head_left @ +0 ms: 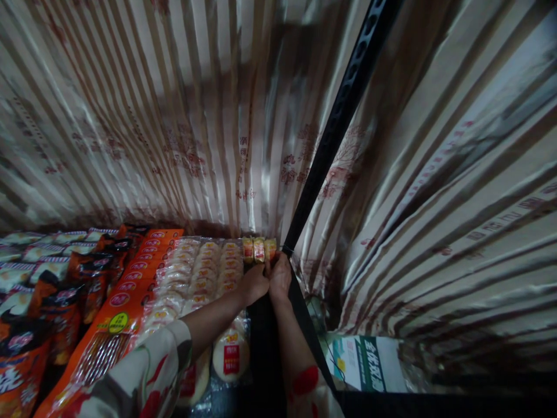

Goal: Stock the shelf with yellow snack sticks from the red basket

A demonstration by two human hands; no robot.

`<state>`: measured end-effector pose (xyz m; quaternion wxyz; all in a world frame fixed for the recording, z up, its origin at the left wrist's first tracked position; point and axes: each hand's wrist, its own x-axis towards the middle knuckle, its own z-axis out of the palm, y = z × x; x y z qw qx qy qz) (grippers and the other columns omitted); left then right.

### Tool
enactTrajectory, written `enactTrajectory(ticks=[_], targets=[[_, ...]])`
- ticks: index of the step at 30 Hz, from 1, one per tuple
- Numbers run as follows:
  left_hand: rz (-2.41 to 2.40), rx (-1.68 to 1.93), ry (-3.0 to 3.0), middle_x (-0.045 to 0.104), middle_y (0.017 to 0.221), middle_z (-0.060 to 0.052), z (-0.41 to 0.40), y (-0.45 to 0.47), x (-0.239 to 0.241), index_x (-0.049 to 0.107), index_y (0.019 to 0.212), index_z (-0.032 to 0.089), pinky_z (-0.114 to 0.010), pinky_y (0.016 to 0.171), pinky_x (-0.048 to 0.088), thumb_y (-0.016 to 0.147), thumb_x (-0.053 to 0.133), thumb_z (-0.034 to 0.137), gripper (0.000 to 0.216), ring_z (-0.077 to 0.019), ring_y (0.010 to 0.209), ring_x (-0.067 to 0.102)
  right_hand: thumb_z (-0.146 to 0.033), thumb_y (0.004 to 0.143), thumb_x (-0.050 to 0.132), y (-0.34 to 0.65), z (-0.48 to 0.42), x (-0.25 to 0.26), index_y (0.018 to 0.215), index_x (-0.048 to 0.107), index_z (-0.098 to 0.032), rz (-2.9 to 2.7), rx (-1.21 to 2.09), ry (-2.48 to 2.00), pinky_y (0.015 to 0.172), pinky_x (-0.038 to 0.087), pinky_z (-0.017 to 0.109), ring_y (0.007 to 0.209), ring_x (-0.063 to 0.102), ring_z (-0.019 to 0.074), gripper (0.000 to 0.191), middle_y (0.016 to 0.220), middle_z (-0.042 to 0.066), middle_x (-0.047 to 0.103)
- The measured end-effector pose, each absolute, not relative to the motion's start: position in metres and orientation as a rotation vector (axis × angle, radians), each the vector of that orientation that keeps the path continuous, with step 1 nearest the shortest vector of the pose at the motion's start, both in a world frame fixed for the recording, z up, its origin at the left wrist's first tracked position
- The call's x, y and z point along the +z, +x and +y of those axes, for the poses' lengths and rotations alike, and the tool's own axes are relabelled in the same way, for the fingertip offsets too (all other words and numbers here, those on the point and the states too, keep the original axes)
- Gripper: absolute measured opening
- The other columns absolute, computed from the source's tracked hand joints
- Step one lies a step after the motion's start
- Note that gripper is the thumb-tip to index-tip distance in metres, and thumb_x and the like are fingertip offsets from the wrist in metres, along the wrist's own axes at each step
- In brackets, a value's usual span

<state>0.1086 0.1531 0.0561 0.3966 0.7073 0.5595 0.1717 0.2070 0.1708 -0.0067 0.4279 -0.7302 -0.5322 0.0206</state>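
Both arms reach to the back of a dark shelf. My right hand [279, 277] is closed around a small yellow-and-red packet [270, 248] at the end of a short row. My left hand [255, 284] is beside it, fingers curled and touching or nearly touching my right hand; what they hold, if anything, is hidden. Small yellow-and-red packets [258, 250] stand upright to the left of the held one. Left of my hands lie rows of clear-wrapped round white crackers [230, 354], overlapping from front to back.
Orange long packs [117, 322], orange-and-black snack bags [61, 313] and white packs [30, 255] fill the shelf's left. A black perforated metal post [331, 133] rises just right of my hands. Pleated printed curtain [217, 116] hangs behind. A green-and-white box [369, 363] lies lower right.
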Motion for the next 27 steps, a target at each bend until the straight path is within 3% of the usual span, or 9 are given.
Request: enactTrajectory(ticks=[5, 12, 17, 27], targets=[[1.433, 0.425, 1.776, 0.068, 0.106, -0.012, 0.151, 0.109, 0.061, 0.063, 0.11, 0.014, -0.027, 0.081, 0.044, 0.088, 0.048, 0.026, 0.029, -0.0227, 0.098, 0.063, -0.034, 0.084, 0.043, 0.209, 0.173, -0.011, 0.112, 0.053, -0.011, -1.344, 0.027, -1.842, 0.081, 0.046, 0.038, 0.089, 0.057, 0.0255, 0.037, 0.096, 0.015, 0.062], [1.413, 0.432, 1.797, 0.069, 0.098, -0.008, 0.15, 0.111, 0.068, 0.063, 0.106, 0.016, -0.022, 0.077, 0.044, 0.09, 0.046, 0.024, 0.025, -0.0175, 0.091, 0.064, -0.034, 0.089, 0.036, 0.21, 0.173, -0.015, 0.114, 0.057, -0.009, -1.344, 0.003, -1.813, 0.081, 0.046, 0.039, 0.089, 0.056, 0.0248, 0.041, 0.097, 0.017, 0.06], [1.406, 0.51, 1.774, 0.068, 0.106, -0.009, 0.152, 0.113, 0.068, 0.058, 0.117, 0.015, -0.021, 0.081, 0.044, 0.091, 0.043, 0.02, 0.03, -0.0159, 0.095, 0.063, -0.027, 0.087, 0.033, 0.211, 0.171, -0.014, 0.112, 0.057, -0.011, -1.335, 0.015, -1.745, 0.08, 0.047, 0.037, 0.091, 0.056, 0.0235, 0.038, 0.1, 0.015, 0.059], [1.43, 0.458, 1.794, 0.067, 0.108, -0.009, 0.157, 0.113, 0.057, 0.058, 0.115, 0.015, -0.022, 0.082, 0.045, 0.089, 0.043, 0.019, 0.03, -0.017, 0.095, 0.063, -0.027, 0.084, 0.037, 0.213, 0.17, -0.017, 0.108, 0.057, -0.017, -1.367, -0.068, -1.782, 0.084, 0.043, 0.035, 0.094, 0.052, 0.0227, 0.032, 0.098, 0.01, 0.057]])
